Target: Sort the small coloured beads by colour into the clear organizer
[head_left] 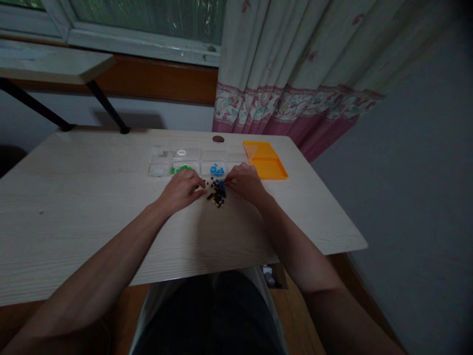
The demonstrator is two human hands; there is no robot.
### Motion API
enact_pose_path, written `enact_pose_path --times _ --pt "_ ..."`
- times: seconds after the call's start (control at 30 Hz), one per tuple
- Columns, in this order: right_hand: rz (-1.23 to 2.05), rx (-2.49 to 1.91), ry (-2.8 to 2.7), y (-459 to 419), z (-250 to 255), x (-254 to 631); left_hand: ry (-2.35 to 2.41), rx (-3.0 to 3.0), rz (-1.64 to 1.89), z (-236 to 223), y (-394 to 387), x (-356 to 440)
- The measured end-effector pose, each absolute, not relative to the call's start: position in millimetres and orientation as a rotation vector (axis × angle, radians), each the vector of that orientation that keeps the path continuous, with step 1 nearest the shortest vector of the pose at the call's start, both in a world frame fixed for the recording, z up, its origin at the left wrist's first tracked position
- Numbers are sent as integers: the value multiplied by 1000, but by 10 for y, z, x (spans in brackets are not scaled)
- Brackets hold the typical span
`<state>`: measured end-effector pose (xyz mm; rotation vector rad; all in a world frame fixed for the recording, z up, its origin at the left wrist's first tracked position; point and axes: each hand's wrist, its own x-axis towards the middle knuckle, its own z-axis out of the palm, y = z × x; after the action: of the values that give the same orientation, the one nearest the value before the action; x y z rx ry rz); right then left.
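Observation:
A small heap of building bricks (pixel 217 193), mostly dark brown with some blue and cream ones, lies on the table between my hands. My left hand (pixel 183 190) is at the heap's left side, thumb and forefinger brought close in a pinch; whatever is between the tips is too small to make out. From the right, my right hand (pixel 244 181) reaches the blue bricks of the heap with its fingers pinched together, their tips partly hidden. Just beyond, a clear compartment box (pixel 201 154) holds green bricks (pixel 182 169) and light blue bricks (pixel 217 170) in separate front compartments.
An orange tray or lid (pixel 269 168) lies right of the clear box. A brown oval object (pixel 218 139) sits near the table's back edge. A raised shelf (pixel 55 66) on black legs stands at the back left; a floral curtain (pixel 288 74) hangs behind the table (pixel 111 197).

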<state>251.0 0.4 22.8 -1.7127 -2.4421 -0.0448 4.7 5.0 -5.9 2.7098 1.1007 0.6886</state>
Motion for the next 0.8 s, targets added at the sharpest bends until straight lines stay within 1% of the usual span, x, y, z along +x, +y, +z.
enact_pose_path --times 0.37,0.63,0.8 --pt "-35 -1635 -2378 23 190 2508 1142 2701 685 -134 20 126" --pt "415 -1178 -2292 60 134 2439 1107 2667 930 -113 3 150" --pt "486 -1068 -2328 40 115 2368 1033 2704 890 -126 3 169"
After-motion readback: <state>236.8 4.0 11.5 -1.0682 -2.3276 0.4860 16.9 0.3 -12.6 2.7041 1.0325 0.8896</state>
